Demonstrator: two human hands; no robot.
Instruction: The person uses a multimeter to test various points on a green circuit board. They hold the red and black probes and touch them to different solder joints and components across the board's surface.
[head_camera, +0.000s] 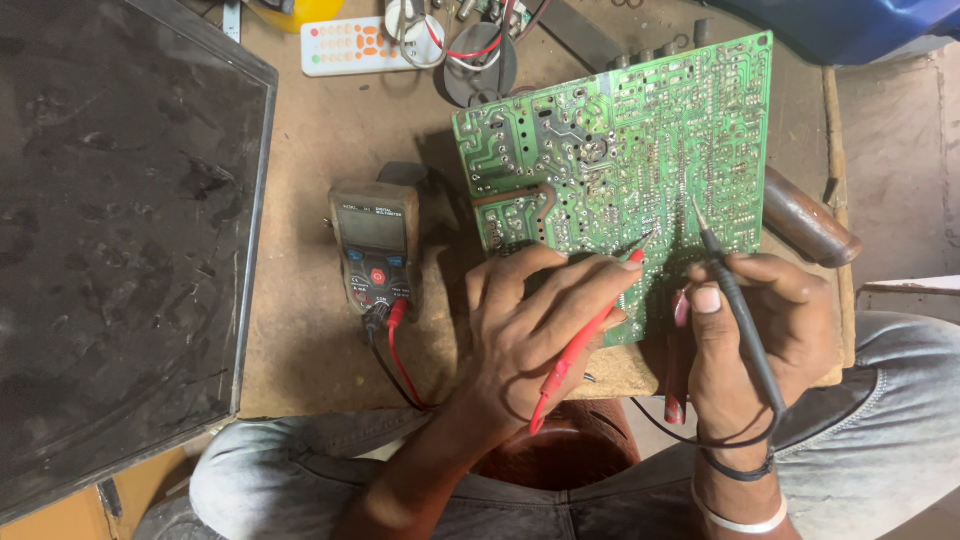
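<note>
We are holding the red probe (580, 345) in our left hand (530, 330), its grip closed around the shaft like a pen, the tip touching the solder side of the green circuit board (620, 140). Our right hand (750, 320) is pinching the black probe (735, 300) shut between thumb and fingers, its tip resting on the board just beside the red one. The board is lying tilted on the worktop (330, 150), right of the multimeter (375, 250). A dark panel (110, 230) is sitting at left.
</note>
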